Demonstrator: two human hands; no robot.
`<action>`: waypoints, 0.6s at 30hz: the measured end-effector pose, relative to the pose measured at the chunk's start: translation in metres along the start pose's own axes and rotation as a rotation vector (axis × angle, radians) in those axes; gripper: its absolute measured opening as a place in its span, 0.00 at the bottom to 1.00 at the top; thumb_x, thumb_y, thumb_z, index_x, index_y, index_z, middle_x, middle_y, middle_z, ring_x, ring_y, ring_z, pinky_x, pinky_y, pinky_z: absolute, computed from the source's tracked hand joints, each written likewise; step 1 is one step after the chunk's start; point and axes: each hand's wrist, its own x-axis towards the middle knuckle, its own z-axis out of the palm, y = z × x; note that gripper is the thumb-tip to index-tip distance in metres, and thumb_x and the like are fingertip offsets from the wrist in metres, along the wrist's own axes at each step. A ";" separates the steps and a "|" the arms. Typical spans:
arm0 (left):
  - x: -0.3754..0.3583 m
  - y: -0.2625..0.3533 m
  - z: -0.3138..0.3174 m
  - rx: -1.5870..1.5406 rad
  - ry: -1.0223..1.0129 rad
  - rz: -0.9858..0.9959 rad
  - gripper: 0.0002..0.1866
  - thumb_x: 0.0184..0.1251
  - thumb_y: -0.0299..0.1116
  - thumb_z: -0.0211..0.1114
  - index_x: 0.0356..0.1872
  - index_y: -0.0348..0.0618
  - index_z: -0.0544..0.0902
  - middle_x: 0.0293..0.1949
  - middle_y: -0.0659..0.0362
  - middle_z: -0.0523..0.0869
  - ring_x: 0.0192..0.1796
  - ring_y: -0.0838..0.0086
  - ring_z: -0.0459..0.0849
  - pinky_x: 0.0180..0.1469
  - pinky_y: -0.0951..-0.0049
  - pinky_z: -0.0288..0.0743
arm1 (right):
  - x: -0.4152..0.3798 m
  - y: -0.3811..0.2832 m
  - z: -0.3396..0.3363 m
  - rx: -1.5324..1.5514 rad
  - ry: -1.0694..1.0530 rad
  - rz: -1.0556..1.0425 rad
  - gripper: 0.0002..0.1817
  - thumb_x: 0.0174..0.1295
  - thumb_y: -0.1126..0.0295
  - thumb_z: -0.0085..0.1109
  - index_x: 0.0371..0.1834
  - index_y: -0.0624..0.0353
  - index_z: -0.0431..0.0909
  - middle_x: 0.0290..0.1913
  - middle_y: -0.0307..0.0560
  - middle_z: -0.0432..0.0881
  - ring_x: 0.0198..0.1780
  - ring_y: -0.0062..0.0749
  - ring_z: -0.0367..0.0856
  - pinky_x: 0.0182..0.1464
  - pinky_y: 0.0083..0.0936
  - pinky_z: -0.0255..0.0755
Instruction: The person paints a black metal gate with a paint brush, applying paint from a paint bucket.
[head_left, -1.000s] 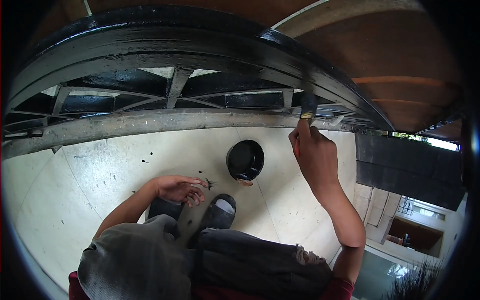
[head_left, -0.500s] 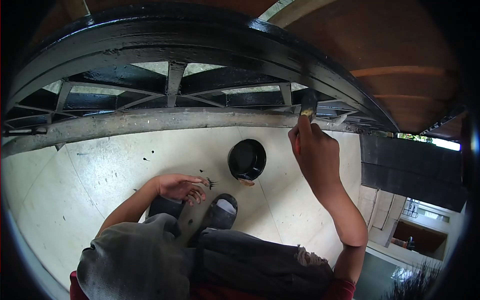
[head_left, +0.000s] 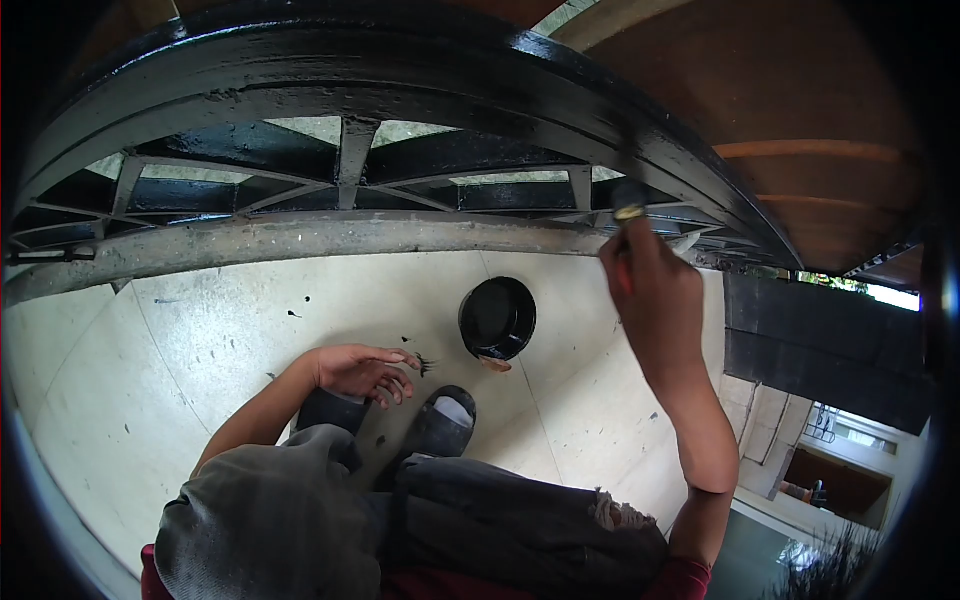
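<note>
My right hand (head_left: 655, 295) is closed round a paintbrush (head_left: 628, 208), its handle showing red between the fingers. The dark bristles reach up to the lower rail of a black-painted metal gate (head_left: 440, 95), which looks wet and glossy. Over my knee, my left hand (head_left: 368, 374) hangs with its fingers loosely apart and nothing in it. On the floor between the two hands stands a round black paint pot (head_left: 497, 318), dark inside, with a brownish scrap (head_left: 494, 364) at its near rim.
Pale floor tiles (head_left: 215, 360) carry several black paint spots. A grey floor track (head_left: 310, 238) runs below the gate. My sandalled foot (head_left: 440, 425) is near the pot. At the right are a dark wall (head_left: 825, 345) and a window (head_left: 865, 430). Brown panels (head_left: 770, 90) back the gate.
My right hand has moved a little to the right along the gate with the paintbrush. My left hand and the pot stay where they were.
</note>
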 end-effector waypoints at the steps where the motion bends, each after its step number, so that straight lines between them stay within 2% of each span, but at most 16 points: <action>1: 0.000 0.001 0.000 -0.001 0.000 0.000 0.23 0.79 0.51 0.55 0.67 0.53 0.71 0.55 0.51 0.82 0.56 0.68 0.82 0.58 0.62 0.74 | -0.001 0.006 -0.002 -0.068 0.061 0.018 0.10 0.63 0.76 0.65 0.37 0.57 0.71 0.23 0.44 0.78 0.22 0.36 0.83 0.21 0.30 0.74; 3: 0.001 0.000 -0.001 -0.012 -0.013 -0.008 0.23 0.79 0.51 0.56 0.66 0.53 0.71 0.56 0.51 0.82 0.57 0.67 0.82 0.58 0.62 0.74 | -0.006 0.011 -0.002 -0.103 0.124 0.008 0.10 0.63 0.75 0.66 0.36 0.56 0.71 0.23 0.43 0.77 0.21 0.34 0.82 0.20 0.29 0.73; 5: 0.002 -0.001 -0.001 -0.012 -0.012 -0.012 0.23 0.79 0.51 0.56 0.66 0.53 0.71 0.55 0.51 0.82 0.56 0.67 0.82 0.58 0.62 0.74 | -0.022 0.016 0.018 -0.102 0.083 -0.071 0.10 0.63 0.74 0.65 0.34 0.54 0.71 0.22 0.42 0.76 0.19 0.32 0.80 0.20 0.28 0.72; 7: 0.001 0.004 0.000 -0.001 -0.006 -0.010 0.23 0.79 0.51 0.56 0.66 0.53 0.71 0.55 0.51 0.82 0.56 0.67 0.82 0.57 0.62 0.74 | -0.033 0.013 0.028 -0.126 -0.105 -0.078 0.10 0.62 0.74 0.66 0.32 0.54 0.71 0.22 0.42 0.74 0.19 0.31 0.79 0.20 0.29 0.72; 9: 0.000 0.002 0.003 -0.001 0.013 -0.014 0.23 0.79 0.51 0.56 0.67 0.53 0.71 0.55 0.51 0.83 0.56 0.67 0.82 0.57 0.62 0.74 | -0.031 0.012 0.020 -0.065 0.068 -0.077 0.10 0.61 0.74 0.67 0.32 0.56 0.72 0.21 0.41 0.74 0.17 0.31 0.77 0.18 0.28 0.71; 11: 0.000 0.000 -0.001 -0.012 0.001 -0.006 0.23 0.79 0.51 0.56 0.67 0.53 0.71 0.55 0.51 0.83 0.56 0.67 0.82 0.57 0.62 0.74 | -0.035 0.021 0.017 -0.145 0.188 -0.011 0.10 0.60 0.75 0.68 0.31 0.56 0.73 0.20 0.41 0.72 0.15 0.30 0.74 0.16 0.27 0.68; 13: 0.002 -0.001 -0.001 -0.013 -0.018 0.001 0.23 0.79 0.50 0.56 0.67 0.53 0.71 0.55 0.51 0.83 0.55 0.67 0.82 0.57 0.62 0.74 | -0.046 0.021 0.028 -0.193 0.138 -0.090 0.10 0.60 0.75 0.68 0.31 0.56 0.72 0.20 0.41 0.71 0.15 0.30 0.74 0.16 0.27 0.68; 15: 0.000 0.001 0.000 -0.007 0.005 -0.008 0.22 0.79 0.50 0.56 0.67 0.53 0.71 0.54 0.52 0.83 0.55 0.67 0.82 0.57 0.62 0.74 | -0.054 0.018 0.030 -0.150 -0.057 -0.094 0.11 0.59 0.74 0.70 0.30 0.56 0.73 0.21 0.41 0.72 0.16 0.29 0.74 0.17 0.28 0.68; 18: -0.001 0.002 0.002 0.001 0.004 -0.003 0.22 0.79 0.50 0.56 0.66 0.53 0.71 0.54 0.52 0.83 0.56 0.67 0.82 0.57 0.62 0.74 | -0.041 0.022 0.016 -0.191 0.287 -0.124 0.10 0.56 0.79 0.69 0.28 0.58 0.74 0.19 0.40 0.70 0.14 0.29 0.71 0.15 0.28 0.64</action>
